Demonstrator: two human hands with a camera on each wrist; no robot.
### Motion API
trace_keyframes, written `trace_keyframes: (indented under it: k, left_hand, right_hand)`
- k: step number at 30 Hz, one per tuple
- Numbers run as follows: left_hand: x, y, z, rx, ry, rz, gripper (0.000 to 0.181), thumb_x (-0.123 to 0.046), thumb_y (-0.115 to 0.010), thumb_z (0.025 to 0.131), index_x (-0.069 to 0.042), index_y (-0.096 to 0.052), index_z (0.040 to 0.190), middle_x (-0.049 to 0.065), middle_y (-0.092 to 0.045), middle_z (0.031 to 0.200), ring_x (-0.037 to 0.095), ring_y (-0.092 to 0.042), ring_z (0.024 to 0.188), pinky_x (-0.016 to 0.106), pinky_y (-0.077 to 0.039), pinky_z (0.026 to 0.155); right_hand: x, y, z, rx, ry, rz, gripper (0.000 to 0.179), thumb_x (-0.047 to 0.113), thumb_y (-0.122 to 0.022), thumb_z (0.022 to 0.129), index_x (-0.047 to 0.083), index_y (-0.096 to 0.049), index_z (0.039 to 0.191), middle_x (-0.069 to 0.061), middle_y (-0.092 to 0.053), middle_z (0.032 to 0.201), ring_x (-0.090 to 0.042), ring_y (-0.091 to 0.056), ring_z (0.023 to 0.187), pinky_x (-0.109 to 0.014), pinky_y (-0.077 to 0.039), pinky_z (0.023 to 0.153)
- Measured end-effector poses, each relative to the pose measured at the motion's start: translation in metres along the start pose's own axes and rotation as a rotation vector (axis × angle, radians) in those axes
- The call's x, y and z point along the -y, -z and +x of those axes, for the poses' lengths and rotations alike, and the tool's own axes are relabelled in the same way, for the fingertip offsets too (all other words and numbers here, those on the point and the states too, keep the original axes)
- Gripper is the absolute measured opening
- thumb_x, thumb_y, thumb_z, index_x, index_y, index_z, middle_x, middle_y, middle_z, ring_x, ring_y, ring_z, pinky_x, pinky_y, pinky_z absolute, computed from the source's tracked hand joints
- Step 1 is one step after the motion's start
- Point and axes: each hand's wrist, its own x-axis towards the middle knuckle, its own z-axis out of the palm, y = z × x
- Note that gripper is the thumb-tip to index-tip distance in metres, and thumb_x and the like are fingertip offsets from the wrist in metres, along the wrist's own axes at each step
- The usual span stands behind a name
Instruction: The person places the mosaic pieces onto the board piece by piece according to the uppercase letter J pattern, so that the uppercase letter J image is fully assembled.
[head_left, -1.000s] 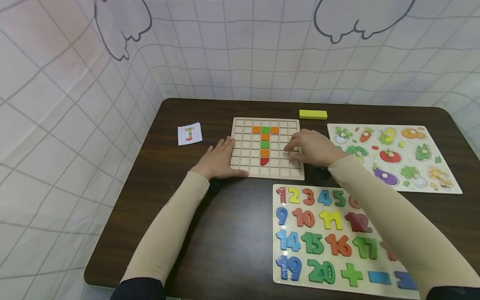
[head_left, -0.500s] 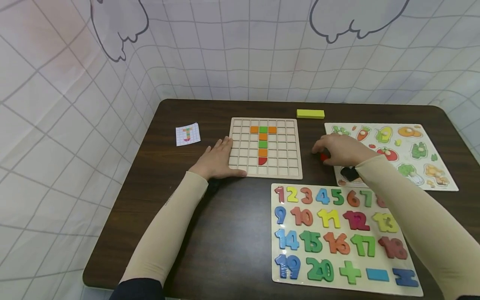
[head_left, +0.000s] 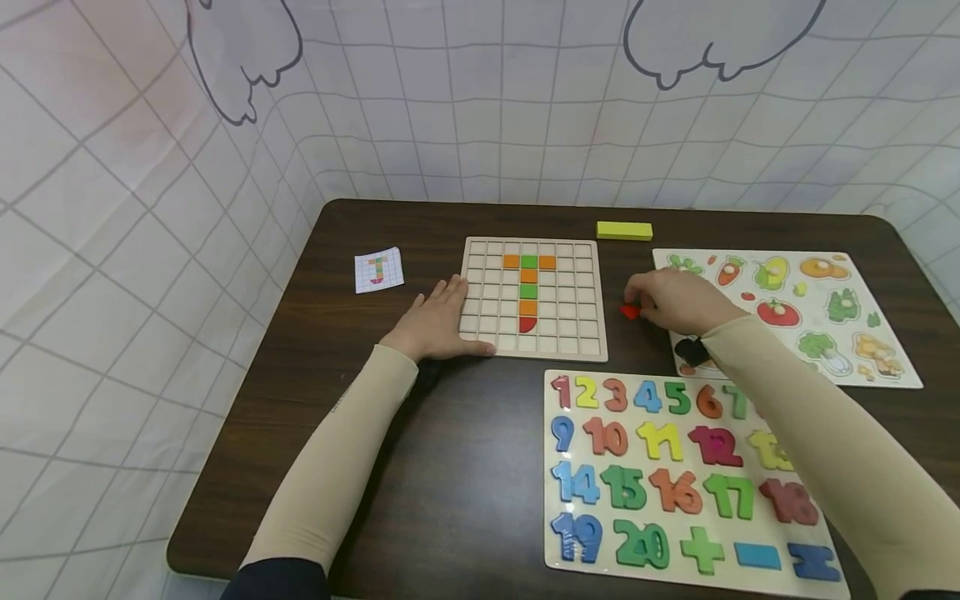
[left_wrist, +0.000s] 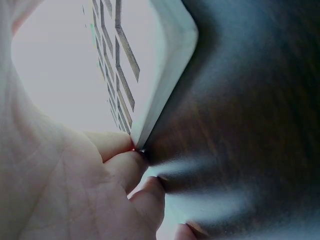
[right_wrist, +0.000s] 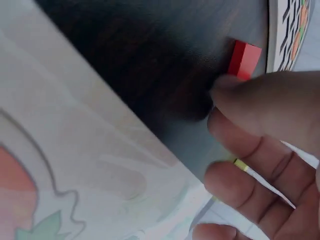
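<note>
My left hand lies spread at the lower left corner of the light wooden grid board, touching its edge. In the left wrist view, fingers rest along the board's side. On the grid, a T-shaped column of orange and green squares ends in a red rounded piece. Right of the board, my right hand is curled, and its thumb and index finger pinch a small red block. In the right wrist view the thumb partly covers this red block.
A small pattern card lies left of the board. A yellow bar is near the back edge. The vegetable puzzle lies under my right wrist, and the number puzzle sits in front on the dark table.
My right hand has moved right, off the grid board, to the vegetable puzzle's left edge. The red block now shows farther left at its fingertips. My left hand has stayed in place.
</note>
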Motion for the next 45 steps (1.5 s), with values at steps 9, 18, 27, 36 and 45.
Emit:
trace_keyframes:
  k: [9,18,27,36,45]
  left_hand:
    - [-0.001,0.001,-0.001,0.003,0.004,0.008,0.127,-0.076,-0.069,0.081,-0.007,-0.008,0.168,0.012,-0.009,0.177,0.033,-0.012,0.165,0.060,-0.018,0.130]
    - [0.000,0.000,0.000,0.008,0.007,0.012,0.126,-0.076,-0.069,0.082,-0.007,-0.008,0.168,0.012,-0.008,0.177,0.032,-0.012,0.165,0.059,-0.018,0.131]
    - [-0.001,0.000,0.000,0.010,0.007,0.013,0.126,-0.076,-0.069,0.082,-0.007,-0.008,0.168,0.013,-0.009,0.177,0.032,-0.012,0.165,0.059,-0.018,0.131]
    - [-0.001,0.002,0.000,0.012,0.011,0.004,0.126,-0.075,-0.070,0.081,-0.007,-0.008,0.168,0.012,-0.009,0.177,0.033,-0.012,0.165,0.059,-0.018,0.131]
    - [-0.002,0.002,-0.001,0.015,0.012,0.001,0.126,-0.075,-0.070,0.082,-0.007,-0.009,0.168,0.013,-0.010,0.177,0.033,-0.013,0.164,0.059,-0.018,0.131]
  right_hand:
    - [0.005,-0.002,0.008,-0.003,-0.007,-0.038,0.022,0.021,-0.077,0.093,0.009,-0.071,0.111,-0.006,-0.069,0.086,-0.020,-0.058,0.072,-0.039,-0.053,0.069]
    - [0.011,-0.004,0.006,-0.073,0.022,-0.062,0.024,0.016,-0.067,0.100,0.012,-0.070,0.123,-0.011,-0.070,0.105,-0.025,-0.064,0.085,-0.047,-0.058,0.079]
    - [0.013,-0.007,0.011,-0.070,-0.024,-0.095,0.038,0.020,-0.077,0.093,0.008,-0.067,0.128,-0.016,-0.071,0.113,-0.030,-0.067,0.094,-0.052,-0.058,0.084]
    - [0.011,-0.005,0.011,-0.066,-0.047,-0.036,0.028,0.016,-0.078,0.090,0.005,-0.074,0.116,-0.014,-0.071,0.109,-0.029,-0.065,0.093,-0.052,-0.057,0.090]
    - [0.010,-0.007,0.012,-0.080,-0.066,-0.008,0.028,0.016,-0.079,0.088,0.005,-0.075,0.113,-0.013,-0.072,0.108,-0.029,-0.063,0.091,-0.051,-0.056,0.089]
